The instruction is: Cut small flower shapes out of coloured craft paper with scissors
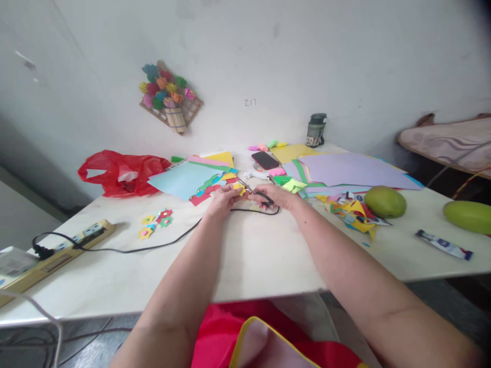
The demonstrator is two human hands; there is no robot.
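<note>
Over the middle of the white table (268,255), my left hand (225,198) is closed on a small piece of yellow paper (240,189). My right hand (279,197) grips black-handled scissors (264,197), whose blades point left toward that paper. Whether the blades touch it I cannot tell. Just behind my left hand lie cut paper strips (207,189) in red, green, blue and yellow. Left of it sit several small paper flowers (158,224) with coloured centres. A glue gun (256,175), white and partly hidden, appears to lie behind the scissors.
A black cord (146,250) runs from a power strip (76,245) across the table. Coloured sheets (341,168), a phone (265,160), a red plastic bag (115,176) and a bottle (316,130) stand at the back. Paper scraps (355,212), green fruit (385,201) and a tube (444,245) lie right.
</note>
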